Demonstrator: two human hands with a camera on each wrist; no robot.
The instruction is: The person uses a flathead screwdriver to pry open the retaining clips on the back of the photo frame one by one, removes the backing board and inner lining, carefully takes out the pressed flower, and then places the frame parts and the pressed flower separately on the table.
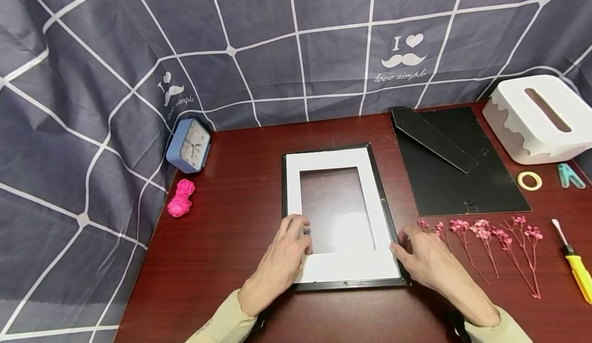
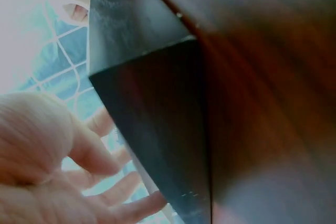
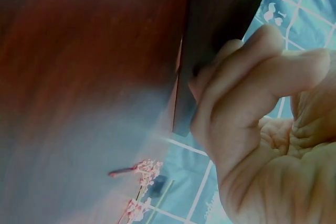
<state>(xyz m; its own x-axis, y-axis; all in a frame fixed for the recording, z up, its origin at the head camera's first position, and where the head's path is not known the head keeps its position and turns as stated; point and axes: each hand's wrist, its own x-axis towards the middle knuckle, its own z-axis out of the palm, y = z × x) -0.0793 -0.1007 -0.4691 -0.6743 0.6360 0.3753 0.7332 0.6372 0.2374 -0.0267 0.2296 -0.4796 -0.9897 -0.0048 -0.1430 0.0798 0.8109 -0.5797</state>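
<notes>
In the head view a black picture frame (image 1: 344, 284) lies face down with a white mat (image 1: 349, 268) inside it. Glass (image 1: 335, 212) shows through the mat's rectangular window. My left hand (image 1: 283, 253) is over the frame's left side, fingertips above the mat near the window; its fingers look loosely bent in the left wrist view. At the lower right edge is my right hand (image 1: 427, 255), thumb by the mat's border and bent fingers against the frame's outer side (image 3: 215, 35). Neither hand pinches anything.
The black backing board (image 1: 458, 188) with its stand lies at the right. Pink dried flowers (image 1: 483, 230), a yellow screwdriver (image 1: 578, 276), a tape roll (image 1: 529, 181), a teal clip (image 1: 570, 176) and a tissue box (image 1: 518, 132) are nearby. Pink yarn (image 1: 181, 199) and a blue clock (image 1: 188, 146) stand left.
</notes>
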